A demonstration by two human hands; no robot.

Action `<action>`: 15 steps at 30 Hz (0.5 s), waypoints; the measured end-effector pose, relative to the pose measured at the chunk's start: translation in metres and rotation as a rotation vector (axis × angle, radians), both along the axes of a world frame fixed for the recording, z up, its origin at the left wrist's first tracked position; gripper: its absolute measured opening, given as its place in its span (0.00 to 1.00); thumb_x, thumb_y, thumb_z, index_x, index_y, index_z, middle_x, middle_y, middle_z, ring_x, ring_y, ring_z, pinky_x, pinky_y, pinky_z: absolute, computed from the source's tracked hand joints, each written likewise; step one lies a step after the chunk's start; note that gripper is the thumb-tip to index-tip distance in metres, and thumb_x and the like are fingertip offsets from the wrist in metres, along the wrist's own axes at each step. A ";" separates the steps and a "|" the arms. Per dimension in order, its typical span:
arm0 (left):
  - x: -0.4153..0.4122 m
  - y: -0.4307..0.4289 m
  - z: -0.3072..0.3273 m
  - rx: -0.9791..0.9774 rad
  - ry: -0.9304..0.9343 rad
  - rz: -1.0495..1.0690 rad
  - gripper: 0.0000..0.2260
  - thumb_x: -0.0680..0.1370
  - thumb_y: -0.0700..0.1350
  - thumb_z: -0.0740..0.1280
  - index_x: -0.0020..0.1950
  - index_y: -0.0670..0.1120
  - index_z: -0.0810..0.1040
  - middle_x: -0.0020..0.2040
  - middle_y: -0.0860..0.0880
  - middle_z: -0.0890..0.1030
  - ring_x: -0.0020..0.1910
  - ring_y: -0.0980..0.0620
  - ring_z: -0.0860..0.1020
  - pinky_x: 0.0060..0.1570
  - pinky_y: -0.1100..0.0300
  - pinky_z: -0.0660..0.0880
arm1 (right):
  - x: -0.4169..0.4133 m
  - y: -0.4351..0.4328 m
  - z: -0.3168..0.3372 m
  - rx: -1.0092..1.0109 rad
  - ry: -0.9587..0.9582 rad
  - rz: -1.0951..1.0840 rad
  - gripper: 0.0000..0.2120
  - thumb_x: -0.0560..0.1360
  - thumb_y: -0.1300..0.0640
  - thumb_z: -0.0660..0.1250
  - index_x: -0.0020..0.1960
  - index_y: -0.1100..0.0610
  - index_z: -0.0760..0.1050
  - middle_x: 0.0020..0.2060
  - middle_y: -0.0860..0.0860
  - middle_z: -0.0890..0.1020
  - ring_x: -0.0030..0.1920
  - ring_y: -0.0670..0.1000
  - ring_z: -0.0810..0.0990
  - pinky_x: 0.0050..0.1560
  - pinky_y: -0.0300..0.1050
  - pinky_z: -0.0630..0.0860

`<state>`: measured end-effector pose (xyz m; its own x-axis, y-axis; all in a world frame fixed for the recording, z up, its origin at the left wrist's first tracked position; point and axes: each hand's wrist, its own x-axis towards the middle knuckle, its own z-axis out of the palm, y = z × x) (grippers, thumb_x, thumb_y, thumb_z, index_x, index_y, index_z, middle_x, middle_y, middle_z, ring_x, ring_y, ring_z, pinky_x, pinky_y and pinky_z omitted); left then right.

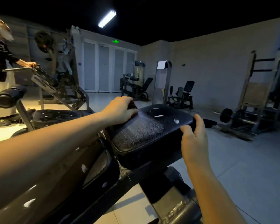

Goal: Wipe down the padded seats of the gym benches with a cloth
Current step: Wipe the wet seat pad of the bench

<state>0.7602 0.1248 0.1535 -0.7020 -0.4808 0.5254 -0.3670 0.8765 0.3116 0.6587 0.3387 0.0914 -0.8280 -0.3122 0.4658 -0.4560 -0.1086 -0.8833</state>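
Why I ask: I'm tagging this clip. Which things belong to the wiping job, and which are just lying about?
Job in hand:
- cloth, held by the left hand
- pad, its edge gripped by the right hand
- second pad, possibly also due a wipe

Just about:
- roller
- barbell
- machines
- another person

No readable text, even green sign [115, 41]

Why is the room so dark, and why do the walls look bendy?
Head view: one tube light glows overhead, so the gym is dim, and it leaves a pale sheen on the padded seat; head view again: the wide lens bends the walls and darkens the top corners.
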 end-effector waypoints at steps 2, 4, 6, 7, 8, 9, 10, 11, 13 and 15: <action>-0.011 -0.013 0.001 -0.030 -0.039 0.149 0.11 0.81 0.49 0.69 0.53 0.42 0.78 0.55 0.41 0.82 0.56 0.38 0.79 0.48 0.52 0.72 | 0.002 0.000 -0.001 0.008 0.015 0.000 0.30 0.82 0.57 0.60 0.82 0.50 0.56 0.78 0.46 0.64 0.77 0.47 0.62 0.78 0.54 0.61; -0.021 0.000 0.002 -0.075 -0.018 0.103 0.10 0.80 0.49 0.69 0.53 0.42 0.79 0.54 0.41 0.82 0.56 0.38 0.79 0.52 0.49 0.75 | 0.003 0.000 -0.001 0.005 0.018 0.005 0.30 0.82 0.58 0.61 0.82 0.51 0.56 0.78 0.46 0.64 0.78 0.47 0.61 0.78 0.55 0.61; -0.018 0.032 0.004 -0.024 0.037 -0.110 0.10 0.79 0.51 0.71 0.53 0.44 0.81 0.52 0.46 0.84 0.53 0.46 0.81 0.56 0.49 0.77 | 0.002 0.000 0.000 0.009 0.015 0.007 0.31 0.81 0.57 0.61 0.82 0.51 0.56 0.78 0.46 0.64 0.77 0.48 0.61 0.78 0.56 0.61; -0.012 0.049 0.005 0.015 0.046 -0.240 0.09 0.79 0.50 0.72 0.53 0.46 0.82 0.51 0.50 0.84 0.52 0.51 0.81 0.56 0.52 0.78 | 0.001 0.000 0.000 0.010 0.017 0.003 0.31 0.81 0.56 0.61 0.82 0.51 0.56 0.78 0.47 0.65 0.77 0.48 0.62 0.77 0.57 0.63; -0.004 0.064 0.004 0.045 0.038 -0.361 0.07 0.79 0.50 0.73 0.52 0.47 0.83 0.49 0.53 0.84 0.50 0.56 0.82 0.55 0.57 0.78 | 0.000 0.000 0.000 0.010 0.021 0.001 0.31 0.80 0.56 0.61 0.81 0.51 0.57 0.77 0.47 0.65 0.77 0.49 0.63 0.77 0.57 0.64; 0.005 0.074 0.002 0.052 0.017 -0.447 0.06 0.79 0.48 0.73 0.52 0.48 0.83 0.48 0.55 0.84 0.50 0.59 0.82 0.54 0.62 0.78 | -0.001 0.000 -0.001 0.010 0.023 0.001 0.31 0.80 0.55 0.61 0.81 0.51 0.57 0.77 0.48 0.66 0.76 0.49 0.64 0.76 0.58 0.64; 0.012 0.076 0.000 0.038 -0.006 -0.494 0.05 0.79 0.47 0.73 0.53 0.48 0.83 0.48 0.56 0.84 0.49 0.61 0.82 0.53 0.65 0.77 | -0.002 -0.001 0.000 0.009 0.022 0.003 0.31 0.80 0.55 0.61 0.81 0.51 0.57 0.77 0.48 0.66 0.76 0.49 0.64 0.76 0.58 0.65; 0.017 0.070 0.000 0.020 -0.023 -0.491 0.05 0.79 0.47 0.73 0.53 0.48 0.83 0.49 0.56 0.85 0.50 0.61 0.82 0.53 0.66 0.77 | -0.004 -0.001 -0.001 0.007 0.017 0.005 0.31 0.80 0.56 0.61 0.81 0.52 0.57 0.77 0.48 0.66 0.76 0.49 0.64 0.76 0.57 0.64; 0.016 0.035 0.003 -0.020 -0.041 -0.354 0.05 0.79 0.49 0.73 0.51 0.50 0.83 0.48 0.56 0.85 0.50 0.58 0.82 0.54 0.61 0.77 | -0.004 -0.002 -0.001 0.004 0.020 0.006 0.31 0.80 0.56 0.62 0.81 0.52 0.57 0.77 0.47 0.65 0.76 0.48 0.64 0.77 0.57 0.63; 0.013 -0.005 0.008 -0.039 -0.069 -0.115 0.07 0.78 0.52 0.73 0.49 0.50 0.82 0.49 0.52 0.84 0.52 0.50 0.82 0.54 0.53 0.78 | -0.002 -0.002 -0.001 0.004 0.033 -0.006 0.31 0.80 0.55 0.61 0.81 0.52 0.58 0.77 0.47 0.66 0.76 0.48 0.64 0.77 0.56 0.63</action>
<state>0.7731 0.1195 0.1618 -0.7866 -0.3750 0.4905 -0.2829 0.9251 0.2534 0.6566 0.3368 0.0905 -0.8140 -0.3090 0.4918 -0.4856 -0.1023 -0.8682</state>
